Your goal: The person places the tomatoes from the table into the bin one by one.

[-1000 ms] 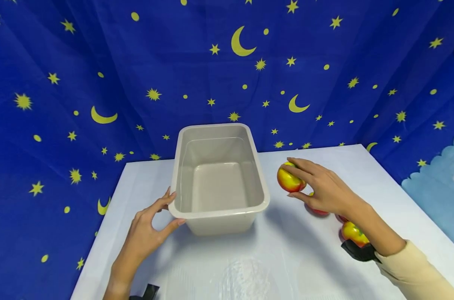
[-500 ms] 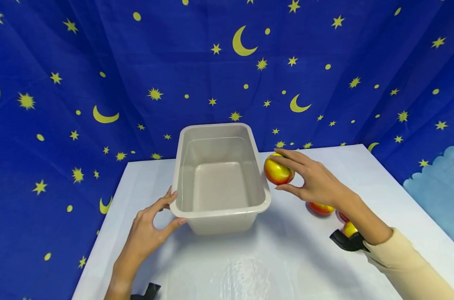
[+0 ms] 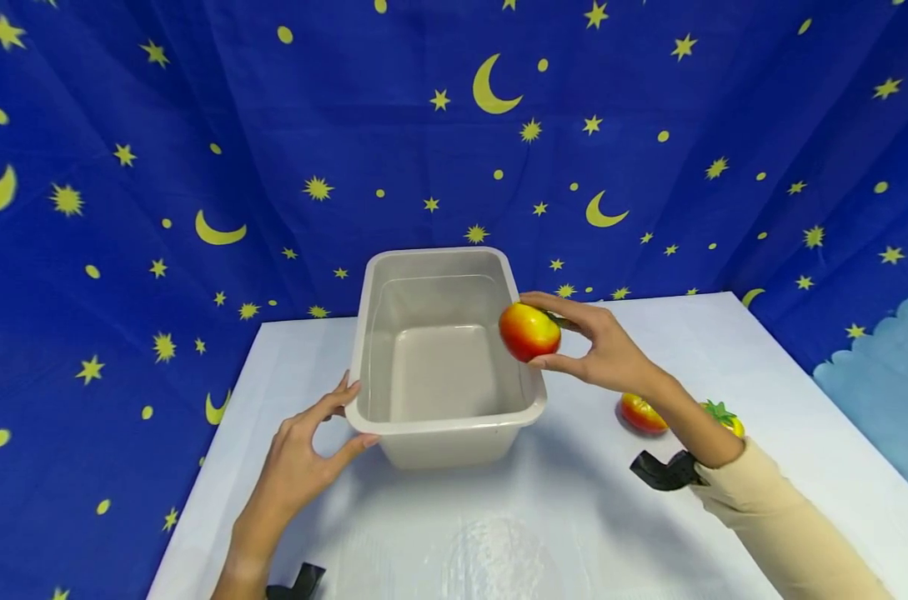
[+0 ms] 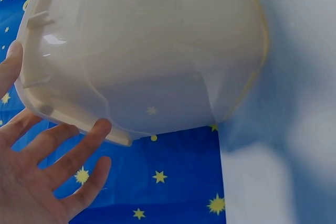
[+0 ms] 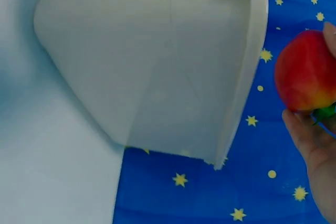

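Note:
My right hand (image 3: 607,346) holds a glossy red-and-yellow fruit (image 3: 529,332) between thumb and fingers, over the right rim of a grey plastic bin (image 3: 448,429) in the head view. Green shows at the fruit's stem end (image 5: 323,113) in the right wrist view. The thumb and fingers of my left hand (image 3: 296,458) straddle the bin's near left corner at the rim. From the left wrist, that hand (image 4: 47,166) appears with its fingers spread along the rim's underside. Nothing lies inside the bin.
Another red-and-yellow fruit (image 3: 644,414) lies on the white table (image 3: 574,517) beneath my right forearm. Behind the forearm, a yellow one with green leaves (image 3: 724,417) is partly hidden. A blue star-and-moon curtain (image 3: 393,125) hangs right behind the table.
My right hand has carried the fruit leftward from the table's right side to above the bin's rim, turning it. My left hand keeps its place at the bin's corner.

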Tool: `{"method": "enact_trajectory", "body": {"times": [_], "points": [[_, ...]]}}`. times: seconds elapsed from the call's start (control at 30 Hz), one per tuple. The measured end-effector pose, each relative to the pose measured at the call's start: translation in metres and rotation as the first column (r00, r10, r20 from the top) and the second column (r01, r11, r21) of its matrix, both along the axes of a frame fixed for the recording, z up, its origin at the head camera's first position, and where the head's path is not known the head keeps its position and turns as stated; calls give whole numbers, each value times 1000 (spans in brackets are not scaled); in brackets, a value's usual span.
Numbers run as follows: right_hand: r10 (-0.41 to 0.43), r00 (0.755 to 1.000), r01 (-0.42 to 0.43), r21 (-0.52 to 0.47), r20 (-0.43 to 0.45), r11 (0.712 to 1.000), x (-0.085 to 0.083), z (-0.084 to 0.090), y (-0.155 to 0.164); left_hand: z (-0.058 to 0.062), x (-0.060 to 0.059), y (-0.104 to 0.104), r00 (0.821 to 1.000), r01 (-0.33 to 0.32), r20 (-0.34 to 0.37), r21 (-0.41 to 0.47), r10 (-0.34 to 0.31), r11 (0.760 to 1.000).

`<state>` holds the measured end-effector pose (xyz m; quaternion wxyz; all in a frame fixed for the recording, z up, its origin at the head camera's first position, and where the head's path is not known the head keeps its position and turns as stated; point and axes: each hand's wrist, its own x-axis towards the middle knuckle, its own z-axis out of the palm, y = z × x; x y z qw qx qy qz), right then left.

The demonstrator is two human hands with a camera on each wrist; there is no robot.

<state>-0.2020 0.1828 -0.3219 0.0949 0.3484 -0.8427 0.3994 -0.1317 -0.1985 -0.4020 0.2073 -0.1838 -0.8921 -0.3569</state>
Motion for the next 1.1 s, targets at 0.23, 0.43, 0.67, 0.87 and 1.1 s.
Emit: {"method": "enact_trajectory", "body": {"times": [0.23,0.43,0.67,0.87,1.1], "points": [[99,976,-61,-194,193,979,-4,-11,-11,-2,1,-1,1000,14,-24,-9,-14,1000],[181,957,-114,-284,225,952,-13,-14,-20,-3,0,0,999,17,-35,-9,-17,1000],[251,933,-173,-291,257,941,-27,-13,-40,-3,0,-1,999,-2,-35,-6,2,1000],[281,912,-209,-253,299,945,-36,-13,-57,-3,0,-1,1000,0,-31,-5,0,1000],[270,907,-224,-173,322,959,-42,-13,-70,-2,0,-1,999,7,-34,-3,-7,1000]]}}
